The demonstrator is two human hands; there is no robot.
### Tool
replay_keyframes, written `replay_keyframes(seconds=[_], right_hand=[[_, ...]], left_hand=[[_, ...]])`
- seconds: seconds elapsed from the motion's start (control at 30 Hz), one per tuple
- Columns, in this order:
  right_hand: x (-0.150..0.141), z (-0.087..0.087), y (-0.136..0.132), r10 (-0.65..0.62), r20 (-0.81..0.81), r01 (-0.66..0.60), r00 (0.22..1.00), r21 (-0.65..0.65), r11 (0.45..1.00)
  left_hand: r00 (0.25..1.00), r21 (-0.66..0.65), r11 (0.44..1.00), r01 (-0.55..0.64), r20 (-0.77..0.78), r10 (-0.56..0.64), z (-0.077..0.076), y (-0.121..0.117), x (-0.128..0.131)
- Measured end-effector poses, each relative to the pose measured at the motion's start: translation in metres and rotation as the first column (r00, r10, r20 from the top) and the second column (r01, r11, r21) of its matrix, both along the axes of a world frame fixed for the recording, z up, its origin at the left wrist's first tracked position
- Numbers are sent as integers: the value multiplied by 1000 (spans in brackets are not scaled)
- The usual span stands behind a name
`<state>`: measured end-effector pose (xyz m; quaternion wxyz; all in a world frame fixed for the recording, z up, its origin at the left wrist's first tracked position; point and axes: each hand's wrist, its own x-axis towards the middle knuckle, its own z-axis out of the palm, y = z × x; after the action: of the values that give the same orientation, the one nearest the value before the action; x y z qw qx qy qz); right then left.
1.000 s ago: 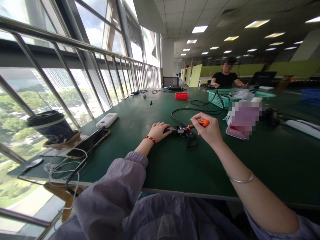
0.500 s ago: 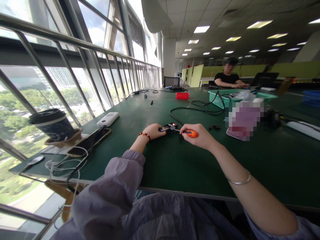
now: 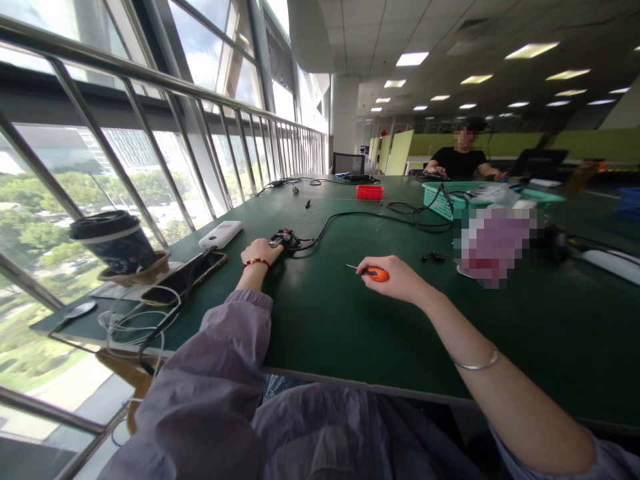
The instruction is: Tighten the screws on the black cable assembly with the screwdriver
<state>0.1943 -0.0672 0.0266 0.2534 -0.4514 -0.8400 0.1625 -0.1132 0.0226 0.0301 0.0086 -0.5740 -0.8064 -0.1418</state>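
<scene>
Our right hand has its fingers clamped on the rounded orange-and-black handle of a thin metal-shafted screwdriver. Our left hand has its fingers clamped on the near-left end of a small black device with exposed wires, which lies on the dark green tabletop and is our landmark. Part of that grip is hidden by the hand itself.

Between the two, there is open space: the screwdriver is well apart from the device, on its right and closer to our body. Its long axis runs roughly sideways, with the bare tip pointing left and slightly away from us, toward the device's side of the tabletop. The left hand is the nearer one to the device; its own long axis is too small to read surely.

Farther out, a black rubbery cable leaves the device and curves off to its right. Left of the device sit a white plastic power bank, a black flat phone and a dark paper cup with a black lid. Beyond the device and to its right are a red plastic tray and a green perforated plastic basket; small black pieces lie right of it
</scene>
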Motion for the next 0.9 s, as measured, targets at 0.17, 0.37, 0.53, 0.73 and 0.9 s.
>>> replay_keyframes(seconds=[0.17, 0.37, 0.53, 0.73, 0.9], right_hand=[[0, -2, 2, -14, 21, 14, 1000, -16, 1000], [0, -3, 3, -9, 12, 9, 1000, -36, 999], [0, -4, 3, -16, 34, 17, 999, -27, 999], [-1, -4, 2, -34, 52, 36, 998, -32, 999], [0, -6, 4, -43, 59, 45, 997, -25, 999]], left_hand=[[987, 153, 976, -156, 66, 148, 3, -6, -21], [975, 321, 921, -222, 65, 212, -3, -5, -38], [982, 324, 935, -146, -68, 176, -10, -5, -36], [984, 306, 940, -153, -46, 175, -12, -4, -33], [984, 377, 913, -156, -25, 179, -12, -6, -33]])
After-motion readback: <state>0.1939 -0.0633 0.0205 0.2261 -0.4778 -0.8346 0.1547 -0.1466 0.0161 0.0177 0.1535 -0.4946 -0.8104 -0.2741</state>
